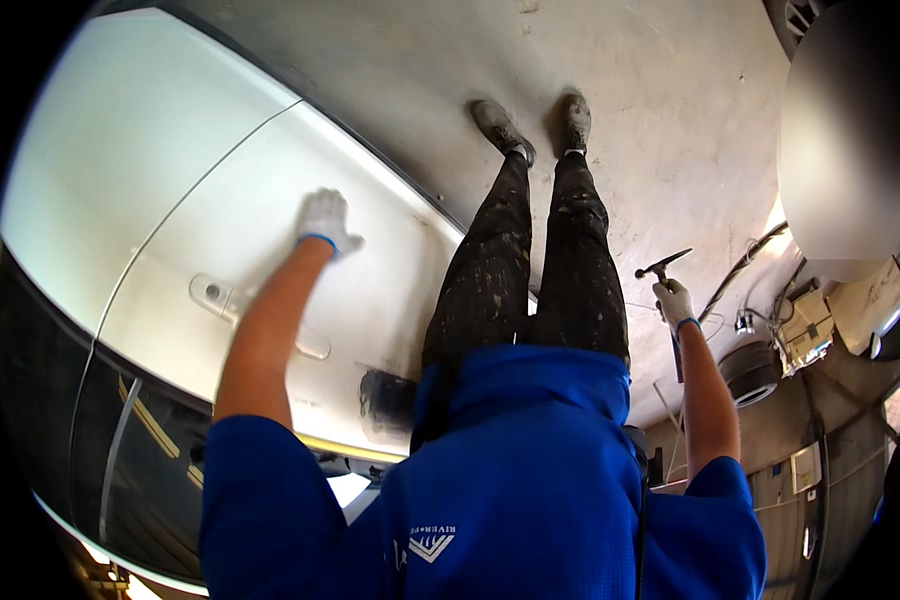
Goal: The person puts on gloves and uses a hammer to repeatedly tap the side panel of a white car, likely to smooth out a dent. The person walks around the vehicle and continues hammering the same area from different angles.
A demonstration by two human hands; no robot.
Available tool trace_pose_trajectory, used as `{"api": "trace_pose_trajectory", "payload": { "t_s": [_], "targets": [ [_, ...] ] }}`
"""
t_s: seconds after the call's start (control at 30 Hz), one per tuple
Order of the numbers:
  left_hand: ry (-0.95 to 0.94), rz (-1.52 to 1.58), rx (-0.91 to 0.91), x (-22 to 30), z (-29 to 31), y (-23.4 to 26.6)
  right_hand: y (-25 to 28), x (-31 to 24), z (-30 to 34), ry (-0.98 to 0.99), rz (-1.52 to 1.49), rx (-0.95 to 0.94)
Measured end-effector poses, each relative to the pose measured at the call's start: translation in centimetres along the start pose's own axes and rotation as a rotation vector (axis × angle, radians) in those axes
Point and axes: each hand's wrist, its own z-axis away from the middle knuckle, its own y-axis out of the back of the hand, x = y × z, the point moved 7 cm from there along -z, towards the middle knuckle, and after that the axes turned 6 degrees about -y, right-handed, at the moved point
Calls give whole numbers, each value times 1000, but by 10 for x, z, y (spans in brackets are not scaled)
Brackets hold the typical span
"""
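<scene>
My left hand (325, 218), in a pale work glove with a blue cuff, lies flat against a white car door (390, 270), fingers spread and nothing in them. Below that hand, my forearm crosses in front of the door handle (210, 292), hiding its middle part. Off to the right, away from the car, my right hand (674, 302) wears the same kind of glove. Its fingers are wrapped round the handle of a hammer (662, 267). The hammer's narrow, dark metal head, with one pointed end, sticks out above the fist.
A dark rough patch (385, 403) marks the door beside my hip. My shoes (573, 122) stand on a stained concrete floor (660, 60). On the right are a cable (740, 265), a tire (750, 373) and cardboard boxes (808, 325). A blurred oval covers the upper right.
</scene>
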Motion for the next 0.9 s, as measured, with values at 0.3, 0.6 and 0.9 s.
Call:
{"api": "trace_pose_trajectory", "payload": {
  "t_s": [0.3, 0.6, 0.9],
  "targets": [
    [298, -109, 29, -89, -36, 31, -3, -19, 17, 22, -107, 61],
    [-114, -99, -95, 154, -38, -107, 10, 57, 70, 2, 147, 48],
    [9, -8, -26, 102, 46, -44, 58, 39, 67, 48, -50, 73]
  ]
}}
